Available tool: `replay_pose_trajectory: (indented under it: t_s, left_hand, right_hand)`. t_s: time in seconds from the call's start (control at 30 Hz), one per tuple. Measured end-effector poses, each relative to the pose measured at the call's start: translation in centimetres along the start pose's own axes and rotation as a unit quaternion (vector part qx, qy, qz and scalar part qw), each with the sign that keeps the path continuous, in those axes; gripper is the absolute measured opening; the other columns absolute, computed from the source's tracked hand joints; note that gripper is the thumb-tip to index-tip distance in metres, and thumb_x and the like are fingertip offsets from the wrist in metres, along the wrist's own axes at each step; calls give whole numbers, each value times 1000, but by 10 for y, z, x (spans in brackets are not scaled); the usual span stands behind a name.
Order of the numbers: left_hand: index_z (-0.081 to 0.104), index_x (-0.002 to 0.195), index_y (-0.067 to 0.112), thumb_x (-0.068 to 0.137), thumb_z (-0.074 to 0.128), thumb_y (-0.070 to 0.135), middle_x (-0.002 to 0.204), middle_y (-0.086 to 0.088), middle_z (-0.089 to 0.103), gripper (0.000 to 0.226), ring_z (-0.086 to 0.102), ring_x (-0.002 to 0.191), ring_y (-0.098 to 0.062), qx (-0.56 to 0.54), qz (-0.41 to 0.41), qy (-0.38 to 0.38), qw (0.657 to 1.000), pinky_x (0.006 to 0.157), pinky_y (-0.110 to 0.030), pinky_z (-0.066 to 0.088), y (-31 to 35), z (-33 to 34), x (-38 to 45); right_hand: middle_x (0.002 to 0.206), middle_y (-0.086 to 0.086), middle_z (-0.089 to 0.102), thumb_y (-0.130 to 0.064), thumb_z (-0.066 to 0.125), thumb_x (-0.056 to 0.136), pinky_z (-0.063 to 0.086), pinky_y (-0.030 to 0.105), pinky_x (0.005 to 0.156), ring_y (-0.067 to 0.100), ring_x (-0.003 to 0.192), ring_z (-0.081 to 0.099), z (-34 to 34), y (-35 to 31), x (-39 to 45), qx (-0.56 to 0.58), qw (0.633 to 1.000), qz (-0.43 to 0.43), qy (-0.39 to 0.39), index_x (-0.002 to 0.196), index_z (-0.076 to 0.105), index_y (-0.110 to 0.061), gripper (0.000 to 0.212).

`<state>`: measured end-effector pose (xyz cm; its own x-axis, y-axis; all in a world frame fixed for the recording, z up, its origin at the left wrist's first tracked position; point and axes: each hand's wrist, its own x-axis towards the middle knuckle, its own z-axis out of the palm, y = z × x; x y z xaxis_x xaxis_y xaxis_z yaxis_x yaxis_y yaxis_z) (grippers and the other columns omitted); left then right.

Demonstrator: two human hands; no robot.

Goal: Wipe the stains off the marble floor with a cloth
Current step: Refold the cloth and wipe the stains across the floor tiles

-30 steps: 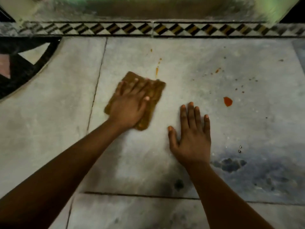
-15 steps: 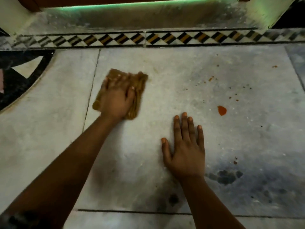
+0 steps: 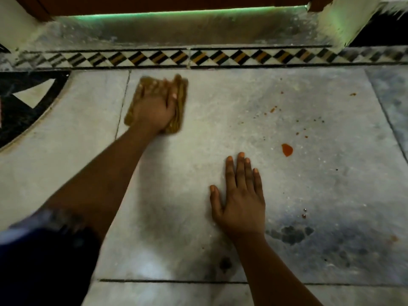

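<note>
Fingers of the left hand (image 3: 154, 109) are lying stretched out, blurred, pressing flat on a crumpled mustard-brown cloth (image 3: 180, 107) that is sitting on the pale grey marble floor (image 3: 220, 120) just below the black, white and ochre diamond-patterned border strip (image 3: 176, 57) and beside a slab joint. The right hand (image 3: 239, 199) is resting palm down on the bare marble nearer the person, fingers straight and close together, thumb spread, holding nothing. An orange-red blob of stain (image 3: 287, 149) and scattered small orange specks (image 3: 272, 110) are lying to its right, well apart from the cloth.
</note>
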<state>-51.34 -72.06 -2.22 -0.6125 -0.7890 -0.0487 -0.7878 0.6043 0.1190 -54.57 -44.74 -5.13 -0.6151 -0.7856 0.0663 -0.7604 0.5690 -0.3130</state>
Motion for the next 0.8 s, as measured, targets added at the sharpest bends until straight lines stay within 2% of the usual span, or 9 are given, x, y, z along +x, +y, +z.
replay_pose_trajectory:
  t_s: [0.1, 0.2, 0.3, 0.37, 0.47, 0.53, 0.7, 0.73, 0.8]
  left_hand:
    - [11, 150, 13, 101, 12, 39, 158, -10, 11, 56, 7, 145, -28, -8, -49, -49, 998, 117, -48, -3, 38, -6, 45]
    - [6, 151, 17, 100, 12, 42, 159, -5, 6, 57, 2, 146, -24, -1, 73, -57, 996, 115, -46, -7, 76, 8, 7]
    - [9, 150, 23, 93, 8, 45, 158, 2, 12, 61, 4, 146, -17, -7, 149, -23, 988, 117, -43, -7, 50, 15, -47]
    - [11, 150, 22, 96, 10, 45, 158, -1, 13, 60, 5, 146, -20, -14, 86, -18, 996, 117, -45, -5, 24, 10, -26]
    - [11, 151, 18, 100, 13, 41, 159, -5, 8, 55, 2, 146, -25, -26, -72, -25, 997, 115, -50, -5, 17, 2, 39]
    - [7, 151, 18, 100, 11, 41, 159, -7, 3, 56, -2, 146, -28, -22, -90, -45, 995, 114, -52, -7, 39, 1, 62]
    - [11, 150, 23, 97, 12, 46, 159, 2, 9, 57, 3, 146, -19, -11, 154, -65, 986, 115, -43, -8, 69, 7, -12]
    - [14, 150, 23, 93, 9, 49, 158, 2, 14, 62, 7, 145, -18, -20, 178, -51, 982, 115, -41, -6, 54, 9, -34]
    - [19, 149, 21, 91, 12, 48, 156, -1, 20, 65, 13, 144, -21, -43, 147, -33, 988, 115, -39, -3, 13, 3, -51]
  right_hand:
    - [152, 18, 25, -46, 33, 89, 12, 40, 115, 29, 142, 23, -2, 0, 0, -1, 1000, 5, -8, 146, 31, -7, 69]
    - [152, 18, 27, -46, 33, 89, 14, 40, 115, 30, 141, 25, -5, -2, -1, -3, 1000, 7, -16, 145, 32, -7, 69]
    - [152, 18, 27, -46, 32, 89, 14, 40, 114, 30, 141, 25, -6, -2, 0, -1, 1000, 6, -16, 146, 32, -7, 69]
    - [152, 17, 25, -46, 32, 89, 14, 40, 115, 29, 142, 23, -4, -1, 1, 0, 1000, 5, -11, 146, 31, -8, 69]
    - [153, 17, 24, -47, 32, 89, 11, 38, 116, 27, 142, 21, -1, 0, 0, -1, 1000, 3, -10, 147, 29, -8, 70]
    - [153, 16, 24, -47, 32, 89, 10, 38, 116, 27, 142, 21, -1, 1, 1, -5, 1000, 3, -15, 147, 28, -8, 70]
    - [153, 15, 25, -48, 32, 89, 11, 38, 116, 27, 142, 23, -4, -2, 0, -11, 1000, 10, -26, 147, 29, -9, 69]
    - [153, 15, 25, -48, 32, 89, 12, 39, 115, 27, 142, 23, -4, -2, 0, -9, 1000, 10, -26, 147, 30, -9, 69]
    - [153, 15, 24, -48, 31, 89, 11, 39, 115, 27, 142, 22, -4, -1, 1, -6, 1000, 8, -21, 147, 30, -9, 69]
